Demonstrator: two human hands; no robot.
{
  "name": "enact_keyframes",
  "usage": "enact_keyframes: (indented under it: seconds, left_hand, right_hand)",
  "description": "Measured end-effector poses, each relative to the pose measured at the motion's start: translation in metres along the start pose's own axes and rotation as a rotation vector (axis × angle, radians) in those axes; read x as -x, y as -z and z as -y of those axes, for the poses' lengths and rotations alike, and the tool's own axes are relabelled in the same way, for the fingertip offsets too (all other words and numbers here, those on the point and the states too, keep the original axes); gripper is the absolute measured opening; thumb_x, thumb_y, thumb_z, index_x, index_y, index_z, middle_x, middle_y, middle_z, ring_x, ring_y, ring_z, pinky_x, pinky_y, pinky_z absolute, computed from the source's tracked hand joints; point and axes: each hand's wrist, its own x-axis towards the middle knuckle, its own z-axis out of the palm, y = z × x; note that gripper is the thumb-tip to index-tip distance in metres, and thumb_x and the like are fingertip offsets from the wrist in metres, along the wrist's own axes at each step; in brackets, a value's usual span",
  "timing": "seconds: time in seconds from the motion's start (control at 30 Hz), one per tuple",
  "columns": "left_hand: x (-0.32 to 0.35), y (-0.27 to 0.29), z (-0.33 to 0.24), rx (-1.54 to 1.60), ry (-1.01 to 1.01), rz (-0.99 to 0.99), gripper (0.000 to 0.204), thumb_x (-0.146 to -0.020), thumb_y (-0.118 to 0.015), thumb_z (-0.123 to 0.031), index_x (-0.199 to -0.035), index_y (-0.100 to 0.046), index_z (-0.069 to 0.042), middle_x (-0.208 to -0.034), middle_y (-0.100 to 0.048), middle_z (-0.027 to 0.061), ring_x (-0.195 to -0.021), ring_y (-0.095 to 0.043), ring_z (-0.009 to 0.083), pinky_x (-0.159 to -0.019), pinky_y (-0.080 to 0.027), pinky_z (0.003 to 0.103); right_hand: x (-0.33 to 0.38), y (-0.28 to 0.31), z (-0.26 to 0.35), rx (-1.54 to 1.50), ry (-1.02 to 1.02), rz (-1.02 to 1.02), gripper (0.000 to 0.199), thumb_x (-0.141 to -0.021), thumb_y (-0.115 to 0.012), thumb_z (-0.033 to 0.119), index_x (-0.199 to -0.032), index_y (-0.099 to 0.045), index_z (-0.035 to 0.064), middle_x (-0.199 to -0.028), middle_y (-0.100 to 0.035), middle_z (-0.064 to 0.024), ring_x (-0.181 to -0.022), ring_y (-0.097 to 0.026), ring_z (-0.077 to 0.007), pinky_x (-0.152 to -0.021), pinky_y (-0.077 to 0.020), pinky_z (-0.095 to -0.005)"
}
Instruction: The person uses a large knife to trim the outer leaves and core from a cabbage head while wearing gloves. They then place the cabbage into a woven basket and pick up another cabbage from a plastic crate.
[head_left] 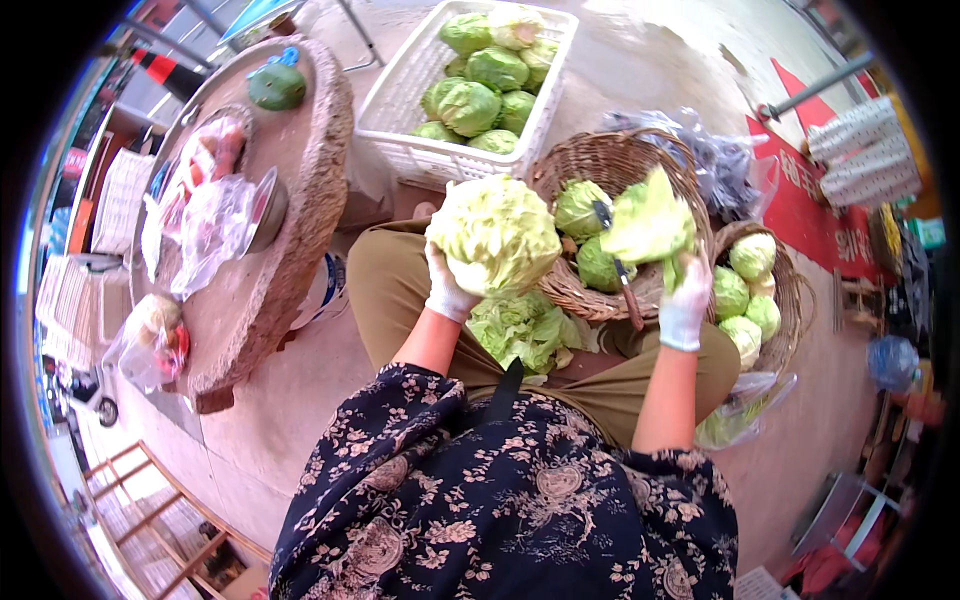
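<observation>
My left hand, in a white glove, holds a pale green cabbage from its lower left side, above my lap. My right hand, gloved too, grips a loose cabbage leaf at its lower end, over a wicker basket. Inside that basket lie cabbages, partly hidden by the leaf. A knife with a brown handle rests in the basket at its near side. Below the held cabbage, a heap of loose leaves lies between my legs.
Ahead stands a white plastic crate with several cabbages. Right of my knee is a second wicker basket of cabbages, with a bag of leaves nearer. A stone table at left bears bags and a green gourd.
</observation>
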Motion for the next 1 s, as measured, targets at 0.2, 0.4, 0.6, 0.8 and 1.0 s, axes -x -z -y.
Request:
enact_keyframes:
  seconds: [0.2, 0.4, 0.6, 0.8, 1.0]
  left_hand:
    - [-0.016, -0.005, -0.024, -0.14, -0.126, 0.057, 0.081, -0.08, -0.055, -0.061, -0.142, -0.037, -0.011, -0.141, -0.043, 0.0117, -0.127, -0.044, 0.0307, -0.106, -0.036, 0.049]
    - [-0.021, 0.021, -0.02, -0.23, -0.148, 0.053, 0.081, -0.081, -0.051, -0.064, -0.142, -0.037, -0.011, -0.141, -0.043, 0.0105, -0.127, -0.044, 0.0299, -0.107, -0.036, 0.047]
    - [-0.024, 0.019, -0.016, -0.183, -0.113, 0.099, 0.084, -0.078, -0.066, -0.054, -0.138, -0.038, -0.002, -0.136, -0.048, 0.0135, -0.122, -0.05, 0.0271, -0.103, -0.041, 0.042]
    - [-0.025, 0.028, -0.017, -0.307, -0.084, 0.127, 0.078, -0.081, -0.063, -0.046, -0.14, -0.035, -0.002, -0.137, -0.046, 0.0139, -0.124, -0.048, 0.0262, -0.104, -0.04, 0.04]
    - [-0.024, 0.038, -0.009, -0.307, -0.038, 0.107, 0.079, -0.08, -0.065, -0.042, -0.141, -0.034, -0.003, -0.14, -0.044, 0.0143, -0.127, -0.045, 0.0254, -0.107, -0.036, 0.038]
  right_hand:
    - [0.037, -0.026, 0.018, 0.17, 0.042, 0.813, 0.042, -0.085, -0.061, 0.032, -0.113, -0.061, 0.0, -0.101, -0.064, -0.016, -0.093, -0.063, -0.0302, -0.085, -0.0485, -0.0368]
    - [0.018, -0.057, 0.087, -0.126, -0.035, 0.527, 0.029, -0.084, -0.065, 0.015, -0.107, -0.062, -0.0019, -0.093, -0.063, -0.0164, -0.086, -0.064, -0.0282, -0.078, -0.0504, -0.0331]
    - [0.013, -0.097, 0.116, 0.082, 0.523, 0.322, 0.049, -0.074, -0.075, 0.035, -0.111, -0.061, 0.006, -0.099, -0.059, -0.0138, -0.091, -0.059, -0.0309, -0.08, -0.0484, -0.0394]
    - [0.002, -0.109, 0.115, 0.108, 0.344, 0.508, 0.035, -0.075, -0.074, 0.028, -0.103, -0.064, 0.01, -0.101, -0.055, -0.0146, -0.09, -0.059, -0.0331, -0.079, -0.0485, -0.0408]
    - [0.003, -0.107, 0.097, -0.075, 0.378, 0.594, 0.017, -0.073, -0.07, 0.002, -0.086, -0.058, -0.0003, -0.096, -0.056, -0.0168, -0.086, -0.058, -0.0313, -0.074, -0.0488, -0.0348]
